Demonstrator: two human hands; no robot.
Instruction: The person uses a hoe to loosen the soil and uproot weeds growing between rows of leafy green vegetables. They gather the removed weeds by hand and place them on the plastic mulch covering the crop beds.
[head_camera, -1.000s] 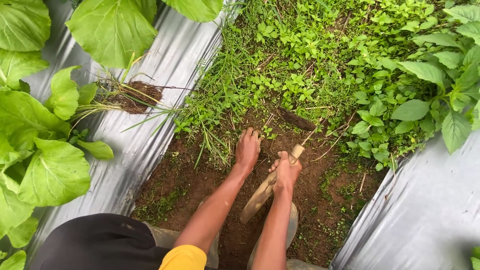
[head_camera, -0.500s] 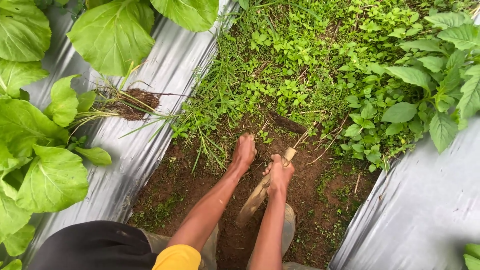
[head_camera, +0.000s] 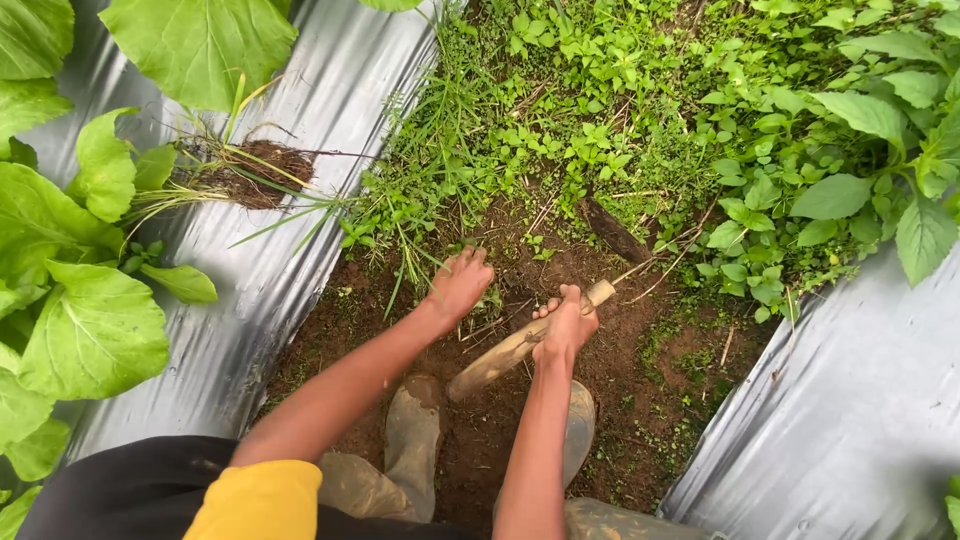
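**Weeds gripped and a short hoe held low in the furrow**

A narrow strip of bare brown soil (head_camera: 520, 400) is seen between two sheets of silver plastic mulch (head_camera: 850, 420), and both hands are worked at the far end of that strip, where the cleared earth gives way to a dense mat of weeds (head_camera: 600, 110). The left hand (head_camera: 458, 285) is clenched around a tuft of grass and low weeds (head_camera: 420, 235) right at the soil line, near the left edge of the furrow; it appears to be gripped close to the roots so that the stems are held taut. The right hand (head_camera: 565, 325) is closed around the wooden handle (head_camera: 510, 350) of a short hand hoe, grasped near its far end, apparently for close control. The handle is laid at a slant, its free end pointing back toward the muddy boots (head_camera: 415, 430). The dark blade (head_camera: 612, 232) is seen beyond the hand, its edge resting at the border of the weed mat; whether it is bedded in the earth cannot be told.

An uprooted clump with a ball of roots (head_camera: 255, 172) is lying on the left mulch sheet, off the soil. Broad-leaved crop plants (head_camera: 90, 330) are standing along the left edge and leafy plants (head_camera: 870, 150) at the right, both well apart from the tool.
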